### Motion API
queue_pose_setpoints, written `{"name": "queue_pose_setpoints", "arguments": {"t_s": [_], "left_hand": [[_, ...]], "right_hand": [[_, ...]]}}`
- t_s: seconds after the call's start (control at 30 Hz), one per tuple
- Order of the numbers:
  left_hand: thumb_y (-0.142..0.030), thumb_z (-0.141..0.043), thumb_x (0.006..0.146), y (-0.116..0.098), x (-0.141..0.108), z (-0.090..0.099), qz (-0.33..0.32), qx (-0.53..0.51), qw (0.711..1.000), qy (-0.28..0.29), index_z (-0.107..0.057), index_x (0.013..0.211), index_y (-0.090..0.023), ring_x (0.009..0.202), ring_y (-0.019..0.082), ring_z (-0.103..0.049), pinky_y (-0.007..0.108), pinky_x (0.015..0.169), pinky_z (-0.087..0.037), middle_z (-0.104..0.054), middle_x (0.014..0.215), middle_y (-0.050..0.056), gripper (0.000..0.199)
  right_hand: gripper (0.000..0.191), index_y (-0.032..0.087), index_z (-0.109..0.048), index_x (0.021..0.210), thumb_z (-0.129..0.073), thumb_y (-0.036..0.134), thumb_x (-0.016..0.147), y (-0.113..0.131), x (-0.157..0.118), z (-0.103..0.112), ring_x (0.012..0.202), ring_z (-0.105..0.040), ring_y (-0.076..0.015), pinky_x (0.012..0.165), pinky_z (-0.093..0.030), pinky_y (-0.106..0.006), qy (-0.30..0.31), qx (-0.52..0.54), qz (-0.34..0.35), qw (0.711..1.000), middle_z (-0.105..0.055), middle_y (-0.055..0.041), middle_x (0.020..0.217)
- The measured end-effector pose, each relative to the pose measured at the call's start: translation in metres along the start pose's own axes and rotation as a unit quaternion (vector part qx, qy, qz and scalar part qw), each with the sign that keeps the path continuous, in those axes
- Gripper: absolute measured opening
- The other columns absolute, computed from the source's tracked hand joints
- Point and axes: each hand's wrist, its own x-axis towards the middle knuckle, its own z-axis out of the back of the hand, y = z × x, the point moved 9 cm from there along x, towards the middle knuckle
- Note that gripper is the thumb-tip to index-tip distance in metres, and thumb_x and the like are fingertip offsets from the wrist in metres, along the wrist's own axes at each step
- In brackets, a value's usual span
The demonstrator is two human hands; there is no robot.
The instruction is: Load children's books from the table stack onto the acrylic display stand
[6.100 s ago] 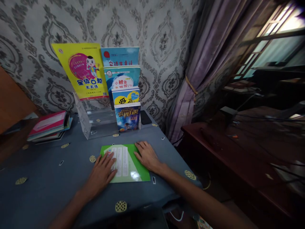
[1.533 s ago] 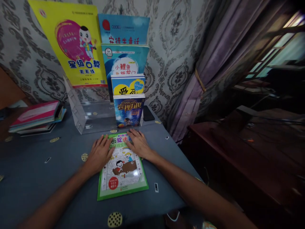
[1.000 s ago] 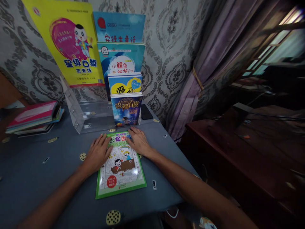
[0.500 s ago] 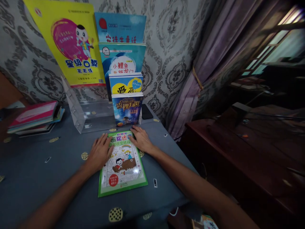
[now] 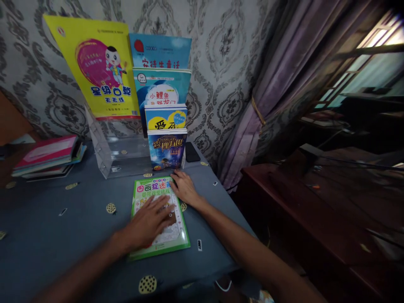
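A green-bordered picture book lies flat on the cloth-covered table, its cover facing up. My left hand is over the middle of the cover, fingers spread, slightly blurred; whether it touches the cover I cannot tell. At the book's upper right corner rests my right hand, with its fingers stretched out along the edge. Just behind the book stands a clear acrylic rack. Its right side holds several upright books, with a dark blue book in front, and a tall yellow workbook leans at its back left.
A stack of books and folders lies at the left of the table. A black phone is beside the rack. A tied purple curtain hangs at the right, above a dark red wooden desk.
My left hand has moved from the book's left edge to the right and nearer me, over the cover. My right hand stays at the upper right corner. The camera view has tilted slightly upward.
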Motion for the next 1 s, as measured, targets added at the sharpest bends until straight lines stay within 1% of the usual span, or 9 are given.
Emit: {"name": "queue_pose_setpoints", "arguments": {"t_s": [0.07, 0.1, 0.17, 0.27, 0.4, 0.53, 0.63, 0.8, 1.0], "left_hand": [[-0.042, -0.045, 0.101, -0.026, -0.001, 0.000, -0.059, -0.034, 0.997, 0.035, -0.046, 0.148, -0.032, 0.149, 0.025, -0.033, 0.053, 0.124, -0.023, -0.043, 0.158, 0.005, 0.048], [-0.043, -0.047, 0.100, -0.035, -0.002, 0.003, -0.080, -0.049, 0.994, 0.048, -0.046, 0.148, -0.034, 0.150, 0.026, -0.033, 0.054, 0.124, -0.021, -0.043, 0.158, 0.005, 0.049], [-0.044, -0.050, 0.099, -0.045, -0.004, 0.009, -0.101, -0.072, 0.990, 0.068, -0.046, 0.147, -0.037, 0.150, 0.027, -0.032, 0.057, 0.124, -0.019, -0.042, 0.158, 0.003, 0.049], [-0.042, -0.054, 0.097, -0.047, -0.005, 0.018, -0.108, -0.087, 0.987, 0.082, -0.047, 0.146, -0.041, 0.150, 0.029, -0.032, 0.059, 0.124, -0.019, -0.041, 0.159, 0.001, 0.049], [-0.042, -0.059, 0.095, -0.048, -0.005, 0.024, -0.139, -0.079, 0.984, 0.074, -0.050, 0.144, -0.039, 0.149, 0.030, -0.032, 0.058, 0.124, -0.017, -0.041, 0.159, 0.002, 0.050], [-0.047, -0.059, 0.094, -0.049, -0.006, 0.024, -0.161, -0.053, 0.983, 0.069, -0.052, 0.142, -0.037, 0.148, 0.030, -0.036, 0.057, 0.124, -0.019, -0.046, 0.156, 0.005, 0.051], [-0.048, -0.059, 0.093, -0.049, -0.007, 0.025, -0.167, -0.043, 0.983, 0.058, -0.053, 0.141, -0.036, 0.146, 0.029, -0.038, 0.057, 0.123, -0.022, -0.049, 0.152, 0.005, 0.050], [-0.051, -0.060, 0.092, -0.050, -0.007, 0.025, -0.172, -0.031, 0.983, 0.051, -0.052, 0.141, -0.035, 0.146, 0.029, -0.038, 0.058, 0.122, -0.023, -0.049, 0.153, 0.005, 0.053], [-0.055, -0.063, 0.089, -0.050, -0.008, 0.022, -0.174, -0.016, 0.983, 0.058, -0.050, 0.143, -0.035, 0.147, 0.031, -0.036, 0.059, 0.121, -0.024, -0.046, 0.155, 0.006, 0.059]], "right_hand": [[0.044, 0.008, -0.059, 0.137, -0.047, 0.028, 0.100, 0.000, 0.000, 0.001, 0.137, -0.045, -0.0297, 0.113, -0.035, -0.045, -0.004, 0.004, 0.000, 1.000, -0.052, -0.0191, 0.148], [0.044, 0.008, -0.059, 0.137, -0.047, 0.028, 0.099, 0.000, 0.000, 0.001, 0.137, -0.045, -0.0299, 0.113, -0.036, -0.045, -0.005, 0.005, 0.000, 1.000, -0.052, -0.0192, 0.147], [0.043, 0.008, -0.059, 0.136, -0.047, 0.027, 0.099, 0.000, 0.000, -0.001, 0.136, -0.046, -0.0304, 0.112, -0.036, -0.045, -0.007, 0.005, 0.001, 1.000, -0.052, -0.0192, 0.147], [0.043, 0.008, -0.060, 0.135, -0.046, 0.027, 0.099, -0.002, 0.001, -0.003, 0.136, -0.045, -0.0308, 0.112, -0.037, -0.046, -0.013, 0.004, -0.001, 1.000, -0.052, -0.0190, 0.147], [0.043, 0.009, -0.059, 0.136, -0.045, 0.027, 0.100, -0.003, 0.001, -0.007, 0.137, -0.045, -0.0297, 0.113, -0.035, -0.045, -0.026, 0.005, 0.009, 1.000, -0.053, -0.0179, 0.146], [0.043, 0.013, -0.059, 0.137, -0.044, 0.029, 0.100, -0.005, 0.002, -0.011, 0.135, -0.047, -0.0292, 0.112, -0.036, -0.046, -0.035, 0.007, 0.013, 0.999, -0.055, -0.0159, 0.145], [0.044, 0.011, -0.059, 0.137, -0.043, 0.028, 0.100, -0.006, 0.002, -0.013, 0.135, -0.047, -0.0295, 0.113, -0.036, -0.046, -0.032, 0.007, 0.006, 0.999, -0.055, -0.0167, 0.145], [0.045, 0.011, -0.058, 0.138, -0.042, 0.029, 0.100, -0.006, 0.002, -0.012, 0.136, -0.046, -0.0292, 0.112, -0.037, -0.045, -0.026, 0.015, 0.015, 0.999, -0.054, -0.0164, 0.146], [0.046, 0.008, -0.058, 0.137, -0.043, 0.029, 0.100, -0.007, 0.003, -0.010, 0.136, -0.047, -0.0293, 0.113, -0.036, -0.045, -0.025, 0.025, 0.023, 0.999, -0.055, -0.0185, 0.145]]}}
